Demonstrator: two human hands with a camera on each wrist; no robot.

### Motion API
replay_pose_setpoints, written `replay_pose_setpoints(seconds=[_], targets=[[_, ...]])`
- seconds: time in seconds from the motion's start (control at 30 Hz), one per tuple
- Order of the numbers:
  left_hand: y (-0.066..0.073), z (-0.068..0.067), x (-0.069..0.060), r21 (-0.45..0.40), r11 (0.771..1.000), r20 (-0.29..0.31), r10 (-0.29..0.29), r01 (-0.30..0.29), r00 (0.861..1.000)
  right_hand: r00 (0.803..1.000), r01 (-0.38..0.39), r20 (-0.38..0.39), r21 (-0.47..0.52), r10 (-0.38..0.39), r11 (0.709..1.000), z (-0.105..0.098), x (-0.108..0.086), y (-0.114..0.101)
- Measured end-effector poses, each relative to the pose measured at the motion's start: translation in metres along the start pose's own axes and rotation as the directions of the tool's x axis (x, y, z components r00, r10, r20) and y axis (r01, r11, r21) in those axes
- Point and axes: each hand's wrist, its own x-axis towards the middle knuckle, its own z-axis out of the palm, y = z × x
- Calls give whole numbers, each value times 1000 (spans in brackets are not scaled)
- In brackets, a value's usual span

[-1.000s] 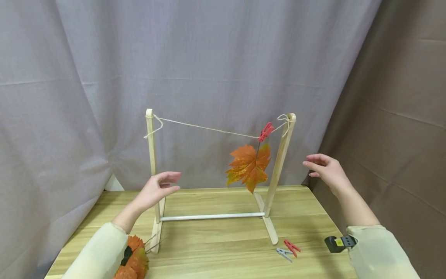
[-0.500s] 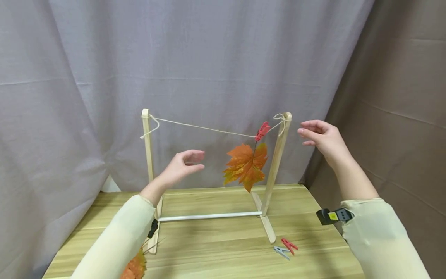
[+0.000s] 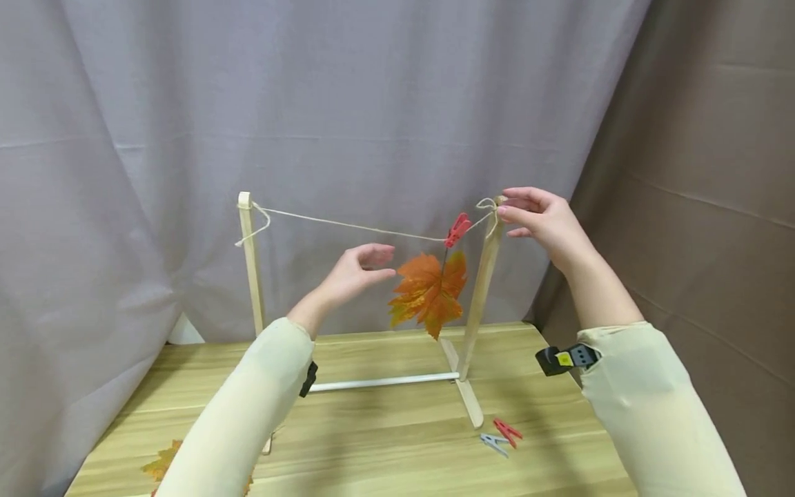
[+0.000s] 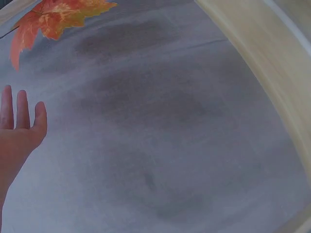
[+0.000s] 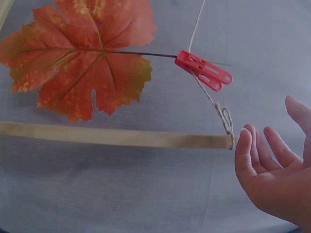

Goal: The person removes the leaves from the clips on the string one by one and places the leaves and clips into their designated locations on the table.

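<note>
An orange maple leaf [image 3: 428,293] hangs by its stem from a string [image 3: 360,226], pinned by a red clothespin [image 3: 457,230]. The string is tied between two wooden posts. My left hand [image 3: 355,275] is just left of the leaf, fingers relaxed and holding nothing; part of that hand [image 4: 19,131] shows in the left wrist view below the leaf. My right hand [image 3: 542,222] is at the top of the right post [image 3: 481,290], beside the knot [image 5: 226,119]. Its fingers are loosely bent with nothing between them; I cannot tell whether they touch the post.
On the wooden table [image 3: 373,442] lie a red clothespin [image 3: 508,432] and a grey clothespin [image 3: 495,444], near the right foot of the stand. A white crossbar [image 3: 385,382] joins the posts low down. More leaves [image 3: 163,461] lie partly hidden behind my left sleeve. A grey curtain [image 3: 348,103] hangs behind.
My left hand has risen and moved right, from near the left post to beside the leaf. The right hand has risen and moved left to the right post's top. The view has shifted slightly.
</note>
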Motion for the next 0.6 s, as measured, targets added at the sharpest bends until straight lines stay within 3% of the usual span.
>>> replay_pose_setpoints(seconds=[0.2,0.43,0.6], targets=[[9,12,11,-26,1000,11,-10,10,1000,994,-26,99,-144,41,989,14,5,-5],[12,25,24,-37,999,28,-5,6,1000,985,-80,122,-308,123,948,37,13,-12],[11,32,27,-50,999,30,-11,13,999,978,-106,129,-357,161,928,48,18,-13]])
